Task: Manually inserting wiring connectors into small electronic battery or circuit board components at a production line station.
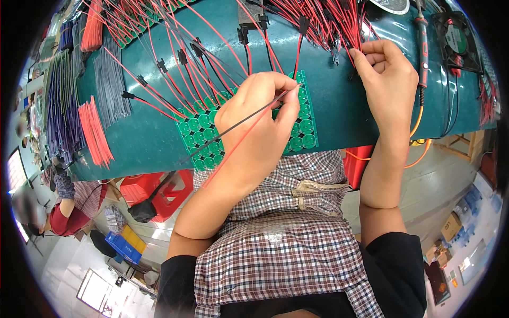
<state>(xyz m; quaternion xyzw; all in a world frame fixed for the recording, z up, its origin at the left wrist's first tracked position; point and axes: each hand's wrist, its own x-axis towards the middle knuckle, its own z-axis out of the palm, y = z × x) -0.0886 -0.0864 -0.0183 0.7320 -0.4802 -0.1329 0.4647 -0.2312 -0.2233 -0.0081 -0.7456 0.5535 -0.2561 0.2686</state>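
Note:
My left hand (257, 119) is closed in a pinch on a red-and-black wire pair (245, 130), whose loose ends trail back over my wrist. Beneath that hand lies a panel of round green circuit boards (199, 139), partly hidden by it. Several red and black leads with black plug connectors (243, 36) rise from the panel's far side. To the right, my right hand (389, 77) pinches at the near edge of a pile of red-and-black cables (331, 24). Its thumb and forefinger meet on a cable there, with the exact grip partly hidden.
A soldering iron (422, 47) with an orange cord lies right of my right hand, beside a black fan (457, 40). Bundles of purple (63, 111), grey (110, 79) and red wires (95, 132) lie at the left of the green table. Another person (74, 206) sits far left.

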